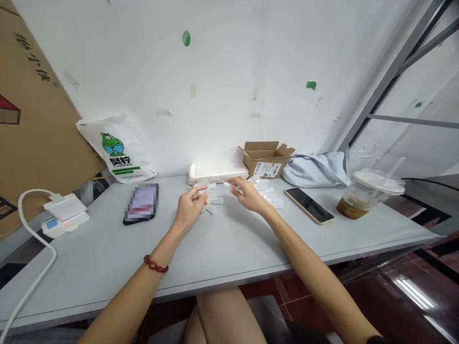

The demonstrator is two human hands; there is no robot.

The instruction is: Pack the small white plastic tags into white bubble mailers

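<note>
left hand [190,204]: fingers pinched on small clear plastic piece [208,184]
right hand [249,193]: at 3 o'clock of it, pinching same piece's other end
grey table [229,243]: more clear pieces [215,203] between hands

Left hand [190,204] and right hand [247,193] meet over small white plastic pieces [215,200] on grey tabletop [107,258], each pinching one. Phone [308,204] and lidded drink cup [369,193] to the right; cardboard box [265,160] behind, against the wall.
</note>
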